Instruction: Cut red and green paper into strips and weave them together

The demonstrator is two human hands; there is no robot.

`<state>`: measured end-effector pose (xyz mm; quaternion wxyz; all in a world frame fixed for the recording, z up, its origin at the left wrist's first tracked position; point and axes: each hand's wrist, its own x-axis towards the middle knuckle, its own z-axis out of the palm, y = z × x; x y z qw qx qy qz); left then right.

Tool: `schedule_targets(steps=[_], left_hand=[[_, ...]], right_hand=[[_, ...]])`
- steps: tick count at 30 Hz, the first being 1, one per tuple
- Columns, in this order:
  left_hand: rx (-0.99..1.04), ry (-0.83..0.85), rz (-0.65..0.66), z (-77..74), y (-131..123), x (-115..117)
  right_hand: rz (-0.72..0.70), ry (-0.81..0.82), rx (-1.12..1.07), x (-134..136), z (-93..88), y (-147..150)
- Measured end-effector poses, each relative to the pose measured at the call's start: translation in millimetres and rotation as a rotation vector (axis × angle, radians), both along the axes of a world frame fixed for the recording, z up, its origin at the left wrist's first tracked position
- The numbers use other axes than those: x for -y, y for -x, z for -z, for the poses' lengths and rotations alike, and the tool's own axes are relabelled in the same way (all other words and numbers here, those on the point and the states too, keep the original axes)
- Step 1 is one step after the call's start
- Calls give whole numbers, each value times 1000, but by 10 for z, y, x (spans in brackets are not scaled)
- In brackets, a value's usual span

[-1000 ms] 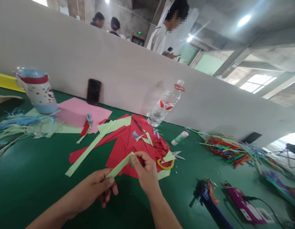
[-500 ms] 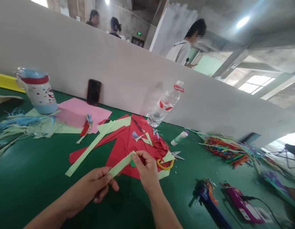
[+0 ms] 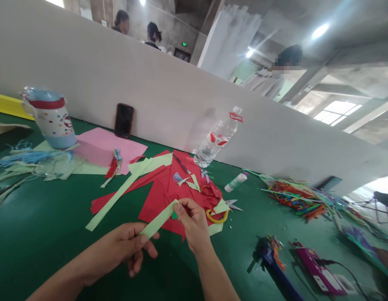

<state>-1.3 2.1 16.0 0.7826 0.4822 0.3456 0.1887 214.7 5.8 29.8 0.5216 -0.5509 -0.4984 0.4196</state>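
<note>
A pale green paper strip slants between my two hands. My left hand pinches its lower end between thumb and fingers, the other fingers loosely curled. The upper end is pinched by my right hand. Behind them, red paper pieces lie in a loose pile on the green table. Longer pale green strips lie to the left of the pile. Scissors with a yellow handle rest just right of my right hand, partly under paper scraps. A small tassel sits on the red paper.
A water bottle, glue stick and phone stand or lie near the partition. A cup is at left. Coloured sticks, a blue-handled tool and a purple power strip are right. People are beyond the partition.
My left hand has shifted slightly, its lower fingers a little further down and right. The strip stays between both hands. Beyond the partition, one person has moved right.
</note>
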Motion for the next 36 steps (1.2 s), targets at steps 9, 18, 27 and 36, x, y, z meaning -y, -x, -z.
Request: schedule_targets(steps=[9,18,27,36], left_hand=[[34,51,23,11,-4,41],[-117,-55,38,4,-46,29],[-136,-98,61,-3,-81,28],[-47,-51,63,149,-89,63]], right_hand=[[-189,20,47,72,-21,148],[-184,23,88,76,-58,161],[-118,-1,86,57,-26,175],[-110,-25,113,45,-9,147]])
